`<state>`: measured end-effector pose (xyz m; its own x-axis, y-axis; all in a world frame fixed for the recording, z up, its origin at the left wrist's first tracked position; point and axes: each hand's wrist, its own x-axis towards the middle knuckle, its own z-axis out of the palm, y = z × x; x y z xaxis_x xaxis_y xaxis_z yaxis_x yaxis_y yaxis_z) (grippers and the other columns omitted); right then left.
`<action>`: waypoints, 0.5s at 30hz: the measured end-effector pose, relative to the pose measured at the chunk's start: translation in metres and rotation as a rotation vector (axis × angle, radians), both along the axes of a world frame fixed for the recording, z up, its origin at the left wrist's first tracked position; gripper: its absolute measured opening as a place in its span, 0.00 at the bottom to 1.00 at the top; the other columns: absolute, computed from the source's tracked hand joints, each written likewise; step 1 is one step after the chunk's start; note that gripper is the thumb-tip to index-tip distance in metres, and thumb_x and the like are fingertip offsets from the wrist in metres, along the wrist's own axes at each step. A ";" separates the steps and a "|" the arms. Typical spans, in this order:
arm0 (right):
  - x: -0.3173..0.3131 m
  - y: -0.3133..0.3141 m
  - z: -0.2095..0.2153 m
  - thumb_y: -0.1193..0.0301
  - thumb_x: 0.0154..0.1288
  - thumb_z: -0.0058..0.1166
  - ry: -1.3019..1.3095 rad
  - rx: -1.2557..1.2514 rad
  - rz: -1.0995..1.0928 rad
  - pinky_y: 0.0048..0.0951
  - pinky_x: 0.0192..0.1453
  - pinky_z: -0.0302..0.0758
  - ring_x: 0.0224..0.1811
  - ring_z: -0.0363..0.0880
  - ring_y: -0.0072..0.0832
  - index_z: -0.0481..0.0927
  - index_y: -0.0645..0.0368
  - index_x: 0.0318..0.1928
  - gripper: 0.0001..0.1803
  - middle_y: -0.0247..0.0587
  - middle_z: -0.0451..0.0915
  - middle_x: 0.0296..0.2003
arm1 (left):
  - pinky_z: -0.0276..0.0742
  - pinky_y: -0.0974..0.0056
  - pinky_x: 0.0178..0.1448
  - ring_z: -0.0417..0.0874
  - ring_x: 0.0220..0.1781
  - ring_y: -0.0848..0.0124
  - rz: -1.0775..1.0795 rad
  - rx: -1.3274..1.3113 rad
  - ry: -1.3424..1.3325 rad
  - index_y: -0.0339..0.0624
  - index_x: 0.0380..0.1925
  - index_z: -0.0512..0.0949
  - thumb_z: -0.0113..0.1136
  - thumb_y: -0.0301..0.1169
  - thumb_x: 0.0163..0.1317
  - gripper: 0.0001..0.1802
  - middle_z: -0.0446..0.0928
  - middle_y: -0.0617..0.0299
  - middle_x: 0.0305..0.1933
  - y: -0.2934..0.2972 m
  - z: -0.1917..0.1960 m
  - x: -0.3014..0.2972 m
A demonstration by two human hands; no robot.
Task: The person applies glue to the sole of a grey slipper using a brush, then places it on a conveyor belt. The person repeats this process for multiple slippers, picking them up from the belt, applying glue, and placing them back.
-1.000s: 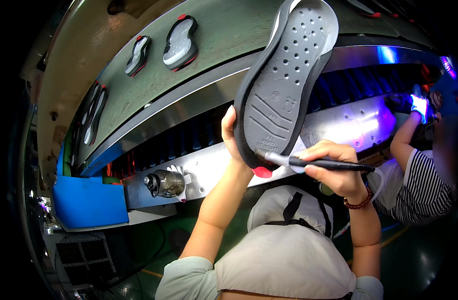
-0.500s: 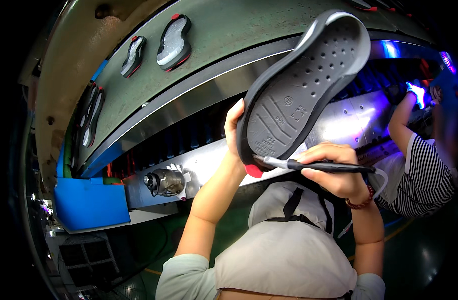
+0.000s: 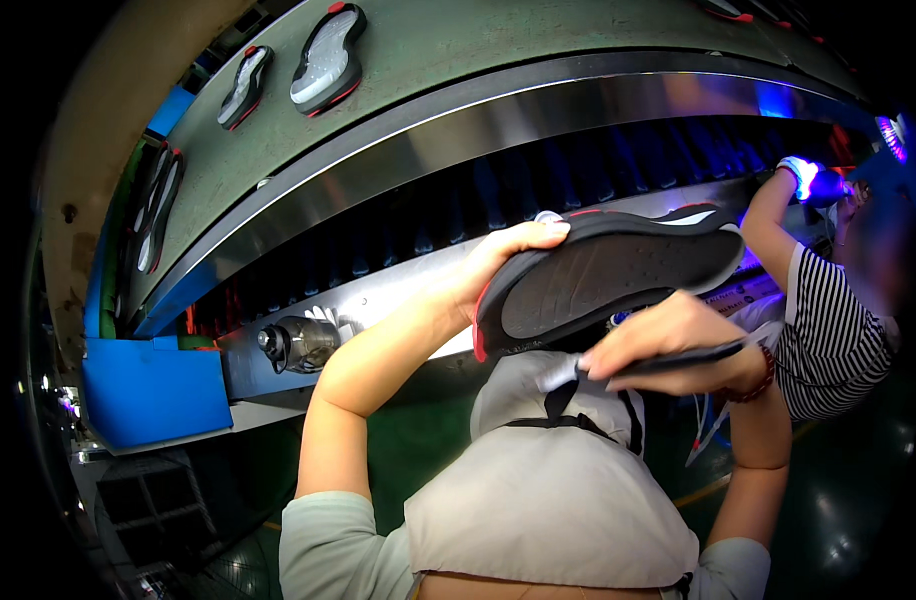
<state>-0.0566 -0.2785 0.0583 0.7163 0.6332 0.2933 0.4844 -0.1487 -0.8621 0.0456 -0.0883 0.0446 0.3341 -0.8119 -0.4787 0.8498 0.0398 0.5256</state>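
Observation:
My left hand [image 3: 513, 252] grips one end of a large dark grey shoe sole [image 3: 598, 285] with a black rim, red edging and a white patch. The sole is tilted, its hollow inner face turned towards me. My right hand [image 3: 678, 345] is closed around a black-handled brush [image 3: 693, 358], just below the sole. The brush's pale tip is smeared by motion and stands apart from the sole, over my light grey apron [image 3: 548, 500]. A thin pale tube hangs near the right wrist.
Beyond a shiny metal rail [image 3: 418, 125] lies a green belt [image 3: 478, 35] with several shoe soles [image 3: 328, 62]. A bottle [image 3: 303, 343] stands on the metal ledge to the left, near a blue box [image 3: 158, 395]. At right, a person in a striped top [image 3: 843, 330] works under blue light.
The brush has come away from the sole's red-tipped end and moved down. My left hand has tilted and lowered the sole, swinging it more level. The view has shifted slightly.

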 end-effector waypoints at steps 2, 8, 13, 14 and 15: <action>0.004 -0.007 0.000 0.76 0.48 0.57 -0.028 -0.064 -0.179 0.27 0.41 0.75 0.37 0.79 0.34 0.78 0.62 0.32 0.07 0.44 0.80 0.33 | 0.74 0.65 0.43 0.78 0.39 0.65 0.011 0.014 0.007 0.33 0.46 0.69 0.54 0.40 0.52 0.25 0.74 0.49 0.42 0.000 -0.006 0.000; 0.002 -0.018 0.006 0.75 0.49 0.56 -0.020 -0.285 0.050 0.27 0.40 0.75 0.37 0.79 0.34 0.79 0.61 0.32 0.07 0.42 0.80 0.33 | 0.72 0.58 0.50 0.76 0.45 0.61 -0.026 0.018 0.026 0.39 0.50 0.69 0.52 0.41 0.52 0.26 0.72 0.50 0.48 0.013 -0.008 0.000; 0.013 -0.024 -0.012 0.76 0.48 0.56 0.071 -0.137 -0.055 0.27 0.42 0.75 0.38 0.79 0.33 0.78 0.60 0.33 0.08 0.43 0.80 0.34 | 0.74 0.60 0.48 0.77 0.44 0.62 -0.061 0.054 -0.058 0.36 0.50 0.68 0.53 0.40 0.52 0.26 0.72 0.50 0.47 0.019 -0.001 0.001; 0.013 -0.024 -0.012 0.76 0.49 0.56 0.065 -0.198 -0.021 0.27 0.41 0.75 0.37 0.79 0.33 0.78 0.59 0.33 0.08 0.42 0.80 0.34 | 0.74 0.61 0.46 0.78 0.42 0.63 -0.015 0.074 -0.079 0.37 0.49 0.69 0.53 0.39 0.52 0.25 0.73 0.51 0.46 0.020 -0.011 0.000; 0.010 -0.025 -0.002 0.74 0.49 0.56 -0.020 -0.377 -0.016 0.28 0.40 0.74 0.37 0.79 0.34 0.78 0.57 0.33 0.08 0.40 0.80 0.33 | 0.76 0.63 0.44 0.78 0.40 0.65 0.034 0.047 -0.058 0.36 0.48 0.69 0.52 0.39 0.53 0.24 0.74 0.50 0.44 0.023 -0.011 0.000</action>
<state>-0.0469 -0.3036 0.0561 0.7234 0.6882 0.0555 0.4954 -0.4614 -0.7360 0.0459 -0.0651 0.0338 0.3893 -0.7766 -0.4953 0.8163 0.0418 0.5761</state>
